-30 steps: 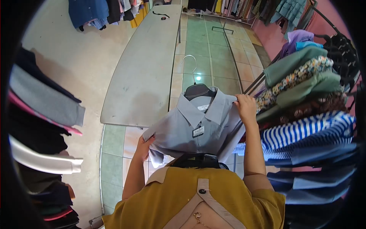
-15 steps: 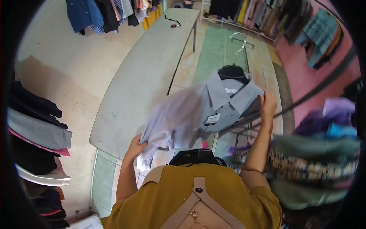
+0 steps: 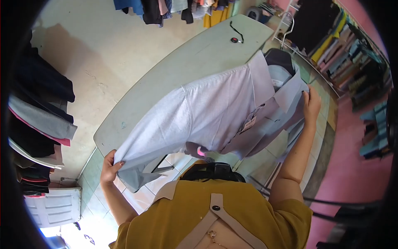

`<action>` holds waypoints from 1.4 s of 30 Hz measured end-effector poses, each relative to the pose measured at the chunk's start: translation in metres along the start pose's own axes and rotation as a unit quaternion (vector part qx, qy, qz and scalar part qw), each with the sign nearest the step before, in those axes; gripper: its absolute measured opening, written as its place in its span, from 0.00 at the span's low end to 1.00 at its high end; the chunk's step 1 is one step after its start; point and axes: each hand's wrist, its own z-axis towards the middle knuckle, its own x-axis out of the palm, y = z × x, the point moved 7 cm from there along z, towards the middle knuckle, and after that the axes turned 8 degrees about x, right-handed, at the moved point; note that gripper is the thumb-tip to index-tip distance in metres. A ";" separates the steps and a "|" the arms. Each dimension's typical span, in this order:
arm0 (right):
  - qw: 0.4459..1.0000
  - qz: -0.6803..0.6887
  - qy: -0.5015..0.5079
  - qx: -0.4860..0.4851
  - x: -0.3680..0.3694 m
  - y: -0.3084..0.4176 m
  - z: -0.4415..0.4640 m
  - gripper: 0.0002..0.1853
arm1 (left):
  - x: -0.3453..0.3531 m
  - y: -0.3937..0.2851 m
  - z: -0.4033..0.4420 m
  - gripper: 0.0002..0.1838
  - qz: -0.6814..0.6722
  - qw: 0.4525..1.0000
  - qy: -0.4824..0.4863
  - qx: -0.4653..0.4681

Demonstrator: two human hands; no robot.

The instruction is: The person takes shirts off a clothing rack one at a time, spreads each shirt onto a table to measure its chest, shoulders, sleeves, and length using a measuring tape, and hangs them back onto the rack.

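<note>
Gray shirt (image 3: 219, 103) is held up across the table's (image 3: 182, 64) floor-side edge, contact with it unclear; left hand (image 3: 109, 168) pinches the sleeve end near the table's close corner, right hand (image 3: 311, 106) pinches the opposite shoulder area out past that edge. Should handle light and limp, prone to creasing, so best held at the shoulder seams or by the stiffer black hanger (image 3: 280, 58). Thin woven cloth, crisp pointed collar (image 3: 260, 81), small rectangular tag (image 3: 248, 123), bent-metal hook (image 3: 293, 25).
</note>
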 end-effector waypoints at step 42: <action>0.815 0.103 0.494 -0.287 0.632 0.251 0.039 0.32 | 0.194 0.118 0.242 0.32 0.459 0.810 -0.237 -0.277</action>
